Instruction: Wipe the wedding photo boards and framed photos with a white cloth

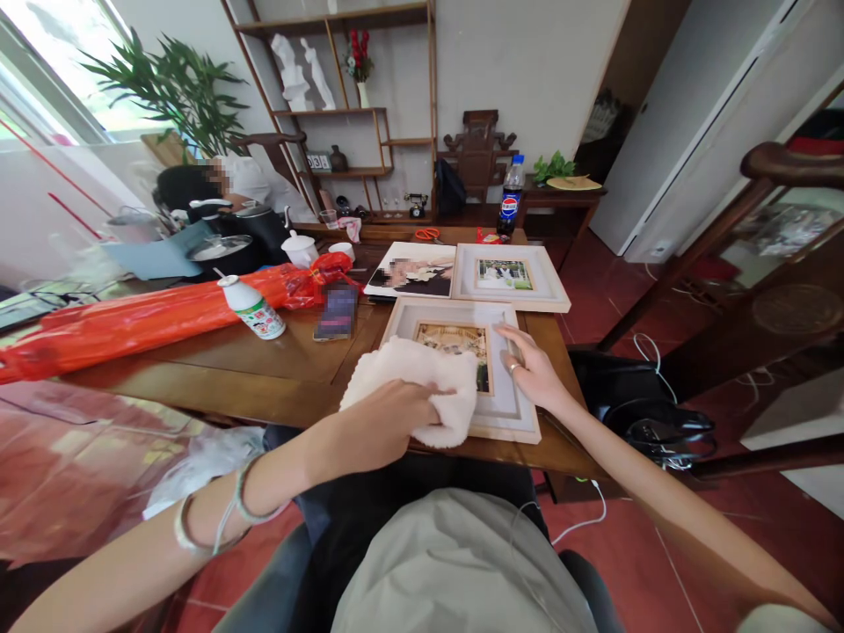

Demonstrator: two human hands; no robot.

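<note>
My left hand (382, 420) is closed on a fluffy white cloth (450, 397), pressing it against the front of a framed picture (511, 425). The frame lies flat near the table's front edge, pale wood with a wide white border round a small brownish photo (456, 338). Cloth covers its lower left part. At the frame's right side rests my right hand (537, 374), fingers stretched over the border and a ring on one finger. Behind it lie another framed photo (505, 274) and a large unframed print (413, 268).
On the wooden table (290, 378) are a white bottle with a straw (251, 308), a phone (336, 312), a long red plastic-wrapped bundle (164, 316), orange scissors (427, 235) and a cola bottle (510, 198). Another person (191, 186) sits at the far left. A wooden chair stands right.
</note>
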